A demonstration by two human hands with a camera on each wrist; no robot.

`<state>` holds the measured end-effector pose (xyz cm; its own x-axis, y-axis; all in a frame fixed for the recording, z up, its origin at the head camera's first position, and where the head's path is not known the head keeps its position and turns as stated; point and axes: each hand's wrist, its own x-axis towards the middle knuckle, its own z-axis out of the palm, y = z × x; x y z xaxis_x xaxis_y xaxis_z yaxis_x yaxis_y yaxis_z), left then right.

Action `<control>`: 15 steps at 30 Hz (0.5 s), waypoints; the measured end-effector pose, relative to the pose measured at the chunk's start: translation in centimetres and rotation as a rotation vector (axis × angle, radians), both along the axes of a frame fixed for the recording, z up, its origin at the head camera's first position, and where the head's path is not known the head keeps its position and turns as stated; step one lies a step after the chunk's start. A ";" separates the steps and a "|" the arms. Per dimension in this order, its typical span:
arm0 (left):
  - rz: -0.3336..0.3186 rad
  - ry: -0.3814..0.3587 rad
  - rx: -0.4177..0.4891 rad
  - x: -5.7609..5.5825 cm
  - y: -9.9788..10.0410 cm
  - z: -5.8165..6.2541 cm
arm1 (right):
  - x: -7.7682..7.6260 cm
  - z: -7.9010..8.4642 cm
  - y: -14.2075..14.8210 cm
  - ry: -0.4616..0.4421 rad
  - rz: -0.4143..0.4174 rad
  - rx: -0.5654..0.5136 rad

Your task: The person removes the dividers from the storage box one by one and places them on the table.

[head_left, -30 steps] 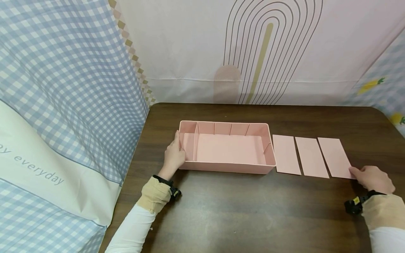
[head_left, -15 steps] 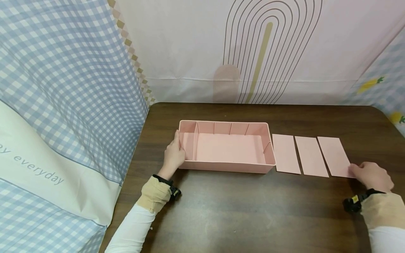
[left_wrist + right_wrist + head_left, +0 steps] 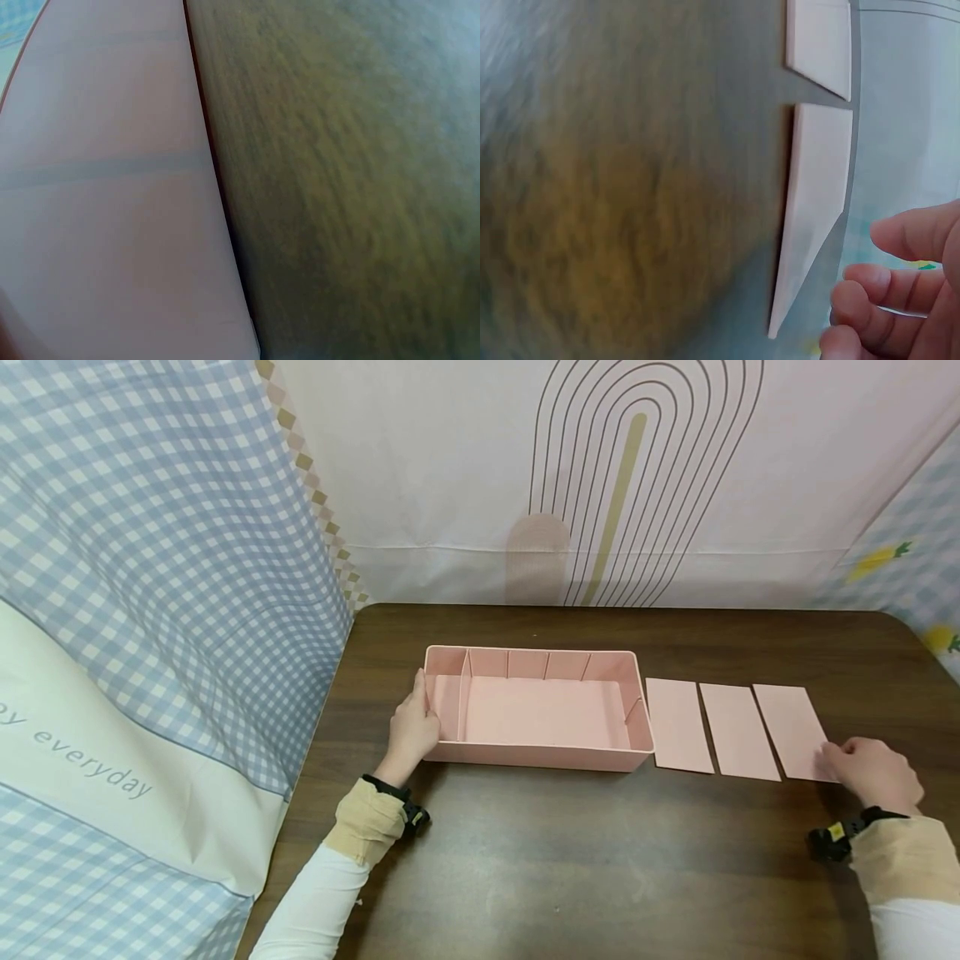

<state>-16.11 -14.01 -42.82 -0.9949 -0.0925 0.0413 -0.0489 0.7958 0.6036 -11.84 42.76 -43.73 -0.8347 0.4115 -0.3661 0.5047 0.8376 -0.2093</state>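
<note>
A long pink box [image 3: 540, 756] with one divider [image 3: 464, 697] near its left end stands on the table. My left hand [image 3: 411, 727] lies against the box's left end, index finger straight along the outer wall. In the left wrist view, the box's front wall [image 3: 112, 112] fills the left side. To the right of the box, three flat pink panels lie in a row: a near one [image 3: 678, 727], a middle one [image 3: 738, 731] and a far right one [image 3: 791, 727]. My right hand [image 3: 873, 774] is at the right panel's near corner, fingers loosely curled with nothing between them.
The brown wooden table [image 3: 600, 852] runs back to a printed cloth [image 3: 420, 485]. A blue checked cloth [image 3: 187, 568] hangs along the left side. Upright slots [image 3: 546, 666] line the box's back wall.
My right hand has shifted slightly left and back over the right panel's corner. The left hand, box and panels look unmoved.
</note>
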 end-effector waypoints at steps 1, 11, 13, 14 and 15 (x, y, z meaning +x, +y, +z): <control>0.000 0.001 0.002 0.0 0.0 0.0 | -0.2 -0.2 0.2 0.001 -0.004 0.000; -0.002 0.023 0.003 0.1 0.1 0.0 | -0.4 0.5 -1.5 0.071 0.006 0.016; -0.002 0.024 0.002 0.1 0.1 0.0 | -0.1 1.1 -2.4 0.090 0.022 0.014; -0.002 0.022 0.001 0.0 0.1 0.0 | 0.0 1.4 -2.7 0.094 0.033 0.005; -0.001 0.021 0.002 0.0 0.1 0.0 | 0.1 1.7 -3.0 0.099 0.040 0.002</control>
